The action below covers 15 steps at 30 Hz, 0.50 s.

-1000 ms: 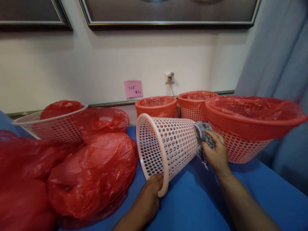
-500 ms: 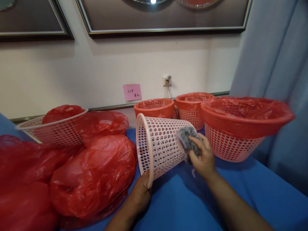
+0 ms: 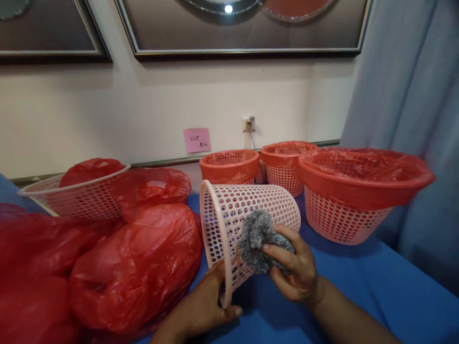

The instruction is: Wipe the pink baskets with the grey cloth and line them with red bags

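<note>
A pale pink perforated basket (image 3: pixel 247 212) lies on its side on the blue table (image 3: pixel 358 296), its open mouth facing left and toward me. My left hand (image 3: pixel 206 308) grips the lower rim of that mouth, fingers curled on it. My right hand (image 3: pixel 296 270) is closed on a grey speckled cloth (image 3: pixel 256 239) and presses it against the basket's outer wall near the rim.
A large basket (image 3: pixel 358 191) lined with red plastic stands at the right, two smaller lined baskets (image 3: pixel 229 165) behind. Stuffed red plastic bags (image 3: pixel 132 267) and a tilted pale basket (image 3: pixel 75 193) fill the left. A grey-blue curtain (image 3: pixel 412 95) hangs at the right.
My right hand slid the cloth along the basket wall from its base end toward the rim. The basket's mouth swung slightly lower and my left hand shifted along the rim.
</note>
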### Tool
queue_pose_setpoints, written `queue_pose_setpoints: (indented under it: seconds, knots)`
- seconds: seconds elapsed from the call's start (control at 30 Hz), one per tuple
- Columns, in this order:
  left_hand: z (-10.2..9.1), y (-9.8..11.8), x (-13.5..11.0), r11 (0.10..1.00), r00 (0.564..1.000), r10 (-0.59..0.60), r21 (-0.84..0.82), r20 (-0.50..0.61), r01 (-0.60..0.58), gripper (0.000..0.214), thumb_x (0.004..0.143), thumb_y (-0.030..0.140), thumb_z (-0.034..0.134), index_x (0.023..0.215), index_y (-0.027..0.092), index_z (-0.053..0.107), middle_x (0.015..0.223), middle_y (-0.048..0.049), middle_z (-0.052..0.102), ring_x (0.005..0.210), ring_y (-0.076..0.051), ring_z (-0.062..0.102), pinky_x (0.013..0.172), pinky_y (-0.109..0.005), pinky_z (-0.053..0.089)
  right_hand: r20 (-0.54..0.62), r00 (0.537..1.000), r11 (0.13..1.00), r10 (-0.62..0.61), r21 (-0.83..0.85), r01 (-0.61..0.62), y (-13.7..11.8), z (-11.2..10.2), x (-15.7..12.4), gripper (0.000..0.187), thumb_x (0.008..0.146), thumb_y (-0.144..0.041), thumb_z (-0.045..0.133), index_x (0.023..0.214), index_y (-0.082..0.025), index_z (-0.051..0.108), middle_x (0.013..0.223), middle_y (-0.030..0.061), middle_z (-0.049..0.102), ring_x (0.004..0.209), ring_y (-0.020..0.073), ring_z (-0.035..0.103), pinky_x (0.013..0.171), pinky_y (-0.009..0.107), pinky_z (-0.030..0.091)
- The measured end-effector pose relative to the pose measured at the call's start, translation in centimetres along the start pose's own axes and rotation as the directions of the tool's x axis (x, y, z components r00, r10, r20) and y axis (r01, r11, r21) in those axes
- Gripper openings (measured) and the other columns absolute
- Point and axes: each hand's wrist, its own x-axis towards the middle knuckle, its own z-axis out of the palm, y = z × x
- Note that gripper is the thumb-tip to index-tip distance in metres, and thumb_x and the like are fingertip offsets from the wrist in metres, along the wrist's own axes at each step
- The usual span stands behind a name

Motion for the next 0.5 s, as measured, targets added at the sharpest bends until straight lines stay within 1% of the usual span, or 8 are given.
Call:
queue_pose_setpoints:
  seconds: [0.07,0.13,0.23,0.3,0.33,0.37,0.43,0.5]
  knots:
    - [0.2,-0.4,-0.6,0.963,0.999,-0.009,-0.270,-0.032,0.000,0.090,0.083,0.062,0.074,0.158,0.022,0.040,0.157,-0.0168,0.051,0.143,-0.037,0.050,0.120,-0.056,0.037,0.062,0.998,0.999,-0.020,0.038,0.018,-0.2,0.0,0.2,0.057,0.074,-0.006,0.055,0.128,-0.023,0.063,0.142,0.0129,0.054,0.121,0.0275,0.064,0.092,0.043,0.061]
    - [0.4,-0.8,-1.1,0.916,0.993,-0.049,-0.400,-0.108,0.002,0.089,0.086,0.070,0.065,0.155,0.019,0.044,0.153,-0.0185,0.054,0.141,-0.038,0.052,0.119,-0.056,0.038,0.119,0.992,0.997,-0.038,0.073,0.030,-0.4,0.2,0.4,0.058,0.073,-0.006,0.054,0.128,-0.022,0.063,0.140,0.0134,0.054,0.119,0.0261,0.065,0.091,0.042,0.061]
    - [0.7,-1.0,-1.4,0.935,0.970,-0.072,-0.354,-0.234,-0.016,0.076,0.089,0.066,0.064,0.148,0.019,0.055,0.148,-0.0165,0.060,0.139,-0.037,0.054,0.119,-0.054,0.041,0.156,0.984,0.991,-0.081,0.114,0.063,-1.0,0.6,0.3,0.056,0.074,-0.007,0.053,0.127,-0.023,0.062,0.140,0.0133,0.054,0.117,0.0248,0.065,0.089,0.041,0.062]
    - [0.7,-0.8,-1.2,0.952,0.959,-0.056,-0.303,-0.278,-0.032,0.062,0.095,0.060,0.059,0.143,0.021,0.061,0.142,-0.0140,0.066,0.136,-0.035,0.058,0.117,-0.052,0.044,0.159,0.981,0.989,-0.108,0.114,0.090,-1.2,0.9,0.1,0.053,0.075,-0.009,0.054,0.125,-0.023,0.063,0.139,0.0132,0.055,0.117,0.0249,0.065,0.087,0.040,0.062]
    - [0.7,-0.6,-1.1,0.957,0.956,-0.049,-0.287,-0.288,-0.038,0.056,0.098,0.057,0.056,0.141,0.022,0.064,0.140,-0.0128,0.068,0.133,-0.034,0.060,0.116,-0.050,0.046,0.150,0.985,0.993,-0.089,0.092,0.076,-1.0,0.9,0.0,0.052,0.076,-0.009,0.054,0.125,-0.023,0.064,0.139,0.0132,0.055,0.118,0.0255,0.065,0.089,0.040,0.062]
    - [0.6,-0.3,-1.0,0.961,0.955,-0.047,-0.275,-0.294,-0.037,0.051,0.101,0.054,0.052,0.139,0.023,0.066,0.138,-0.0118,0.069,0.131,-0.033,0.062,0.116,-0.049,0.047,0.125,0.991,0.998,-0.041,0.056,0.034,-0.6,1.0,-0.2,0.051,0.077,-0.009,0.055,0.125,-0.023,0.064,0.139,0.0133,0.055,0.120,0.0262,0.064,0.091,0.042,0.061]
    - [0.4,0.5,-0.8,0.972,0.954,-0.042,-0.234,-0.296,-0.030,0.046,0.104,0.048,0.049,0.138,0.023,0.067,0.138,-0.0103,0.070,0.129,-0.031,0.064,0.114,-0.047,0.049,0.024,0.990,0.990,0.136,-0.037,-0.135,0.8,0.8,-0.5,0.049,0.079,-0.009,0.057,0.126,-0.024,0.064,0.140,0.0132,0.055,0.124,0.0278,0.062,0.099,0.046,0.058]
    - [0.3,1.2,-0.7,0.987,0.960,-0.007,-0.158,-0.280,-0.039,0.044,0.104,0.043,0.049,0.140,0.024,0.065,0.140,-0.0093,0.068,0.130,-0.030,0.063,0.115,-0.045,0.048,-0.118,0.934,0.931,0.336,-0.108,-0.349,2.9,0.5,-0.7,0.045,0.082,-0.013,0.060,0.126,-0.024,0.065,0.138,0.0126,0.057,0.125,0.0291,0.061,0.105,0.051,0.053]
